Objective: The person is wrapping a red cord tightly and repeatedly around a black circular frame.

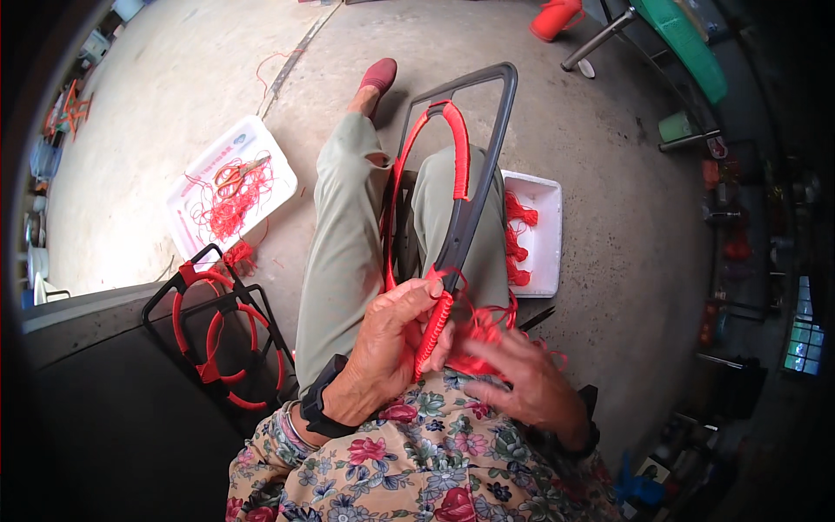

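My left hand is closed around the near end of a black frame that stands tilted over my lap. Under its thumb runs a ridged, red cord-wrapped section. Further up the frame, an inner ring carries a smooth red covering. To the right of that grip is my right hand, blurred by motion, its fingers stretched apart with no firm hold visible. Loose red cord bunches between the two hands and partly behind the right fingers.
On the left, a white tray holds tangled red cord and orange-handled scissors. More black frames with red rings lean beside a dark panel. At my right leg is a white box with red cord bundles. A green chair stands far right.
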`<state>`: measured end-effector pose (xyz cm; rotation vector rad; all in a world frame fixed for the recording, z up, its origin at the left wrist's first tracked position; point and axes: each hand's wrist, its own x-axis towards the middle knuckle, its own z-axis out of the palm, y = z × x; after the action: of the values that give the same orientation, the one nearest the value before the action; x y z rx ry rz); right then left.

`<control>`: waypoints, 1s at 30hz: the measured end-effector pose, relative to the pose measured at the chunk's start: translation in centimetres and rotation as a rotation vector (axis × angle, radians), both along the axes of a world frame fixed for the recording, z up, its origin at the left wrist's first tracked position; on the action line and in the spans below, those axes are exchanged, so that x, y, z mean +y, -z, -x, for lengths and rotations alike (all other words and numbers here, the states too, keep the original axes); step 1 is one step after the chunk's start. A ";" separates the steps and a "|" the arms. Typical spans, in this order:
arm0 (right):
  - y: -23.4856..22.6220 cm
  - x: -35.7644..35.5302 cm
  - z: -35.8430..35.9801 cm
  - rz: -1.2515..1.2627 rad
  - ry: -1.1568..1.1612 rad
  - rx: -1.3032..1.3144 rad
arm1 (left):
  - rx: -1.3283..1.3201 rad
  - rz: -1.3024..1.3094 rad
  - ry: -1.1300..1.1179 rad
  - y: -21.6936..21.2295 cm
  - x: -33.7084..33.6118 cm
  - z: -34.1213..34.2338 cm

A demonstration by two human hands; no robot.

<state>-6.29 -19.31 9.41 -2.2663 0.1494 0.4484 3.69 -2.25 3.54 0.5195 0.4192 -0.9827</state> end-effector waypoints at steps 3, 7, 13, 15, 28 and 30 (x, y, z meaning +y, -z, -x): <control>0.3 -0.2 1.1 0.024 -0.195 -0.056 | -0.012 -0.025 0.024 0.0 0.0 0.0; 1.0 -1.1 0.9 0.019 -0.194 -0.162 | -0.025 -0.064 0.047 -0.3 -0.1 0.1; 0.0 0.5 -2.9 -0.046 0.234 -0.458 | -0.046 -0.038 0.050 0.2 -0.3 0.8; -0.9 0.7 -4.5 0.003 0.161 -0.506 | -0.041 -0.030 0.046 0.5 -0.3 1.2; -0.3 -1.8 -6.6 0.050 -0.045 -0.478 | -0.025 0.040 0.047 0.6 -0.9 1.6; -0.1 -1.8 -6.3 0.048 -0.032 -0.464 | -0.031 0.039 0.056 0.6 -0.8 1.6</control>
<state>0.04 -21.12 9.47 -2.3576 -0.1147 -0.0729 2.12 -3.02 2.91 0.5130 0.3591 -1.0334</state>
